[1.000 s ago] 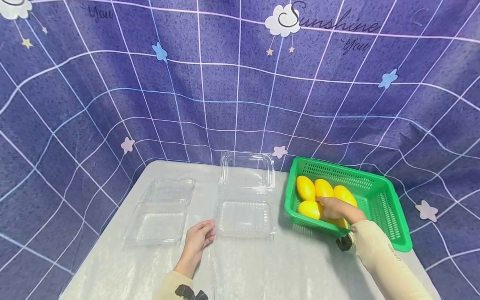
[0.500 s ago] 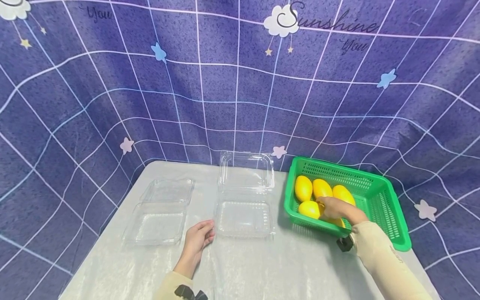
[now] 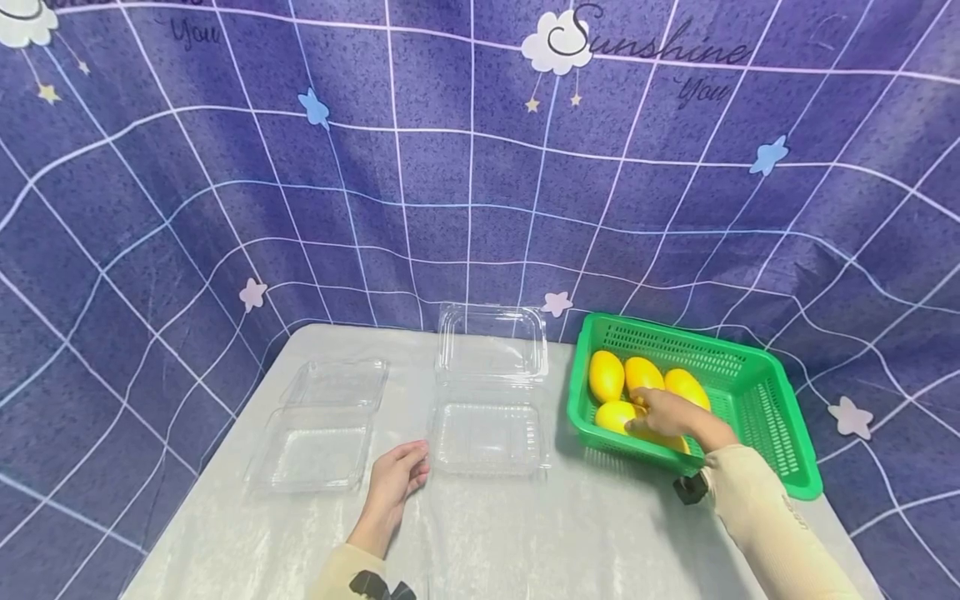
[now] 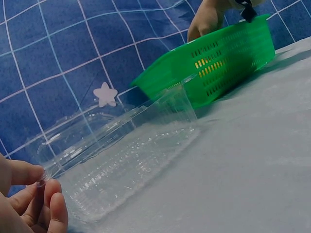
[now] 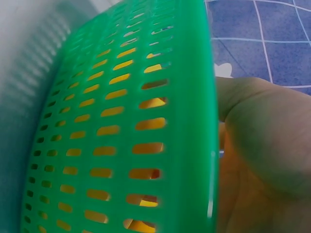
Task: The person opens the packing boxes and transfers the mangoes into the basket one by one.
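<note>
My left hand (image 3: 399, 479) pinches the left rim of an open clear plastic clamshell box (image 3: 489, 437) between thumb and fingers. In the left wrist view, the thumb and fingertips (image 4: 52, 191) meet at the box's corner. My right hand (image 3: 666, 414) reaches into the green basket (image 3: 802, 442), over the front-right yellow mango (image 3: 678, 444). Its thumb and forefinger are spread beside another mango (image 3: 615, 416); whether it grips the fruit I cannot tell. The basket wall hides most of those fingers in the right wrist view. Several mangoes lie in the basket's left part.
A second open clear clamshell box (image 3: 318, 450) lies on the left of the white-grey table (image 3: 495, 542). The central box's raised lid (image 3: 491, 342) stands near the blue grid-patterned curtain (image 3: 435, 167) behind the table. The green basket's right part holds no fruit.
My right hand's thumb and forefinger have spread apart and shifted slightly over the mangoes. The left hand has stayed at the box rim. The head view has shifted a little.
</note>
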Demonstrator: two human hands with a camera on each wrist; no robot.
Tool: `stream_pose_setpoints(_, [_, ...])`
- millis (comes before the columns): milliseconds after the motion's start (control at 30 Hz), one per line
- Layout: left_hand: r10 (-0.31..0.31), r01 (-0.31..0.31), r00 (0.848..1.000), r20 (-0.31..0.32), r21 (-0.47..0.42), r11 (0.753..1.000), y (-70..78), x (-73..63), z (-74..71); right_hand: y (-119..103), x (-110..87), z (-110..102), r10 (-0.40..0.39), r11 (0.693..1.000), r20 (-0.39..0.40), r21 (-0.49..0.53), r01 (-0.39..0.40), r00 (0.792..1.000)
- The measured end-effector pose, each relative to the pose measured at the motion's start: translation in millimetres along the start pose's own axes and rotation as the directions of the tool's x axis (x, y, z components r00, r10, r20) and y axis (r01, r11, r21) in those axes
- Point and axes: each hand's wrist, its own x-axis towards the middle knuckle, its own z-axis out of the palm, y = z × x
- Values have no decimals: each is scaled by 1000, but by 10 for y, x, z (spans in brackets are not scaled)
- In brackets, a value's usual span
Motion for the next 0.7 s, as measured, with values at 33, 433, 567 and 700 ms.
stream_pose_setpoints(33, [0,0,1000,0,-1,1000,0,0,1,-2,0,-2,0,1000,-10,-1,0,1000])
stream_pose_setpoints(433, [-4,4,1000,9,-20,1000,38,-22,9,-69,31,10,-27,999,-167,35,34,986])
stream_pose_setpoints(567, [-4,4,1000,2,-25,1000,39,-9,13,-145,32,3,-46,998,-223,39,56,974])
stream_pose_setpoints(700, [-7,7,1000,5,-20,1000,31,-11,10,-244,36,9,-53,996,-272,58,72,961])
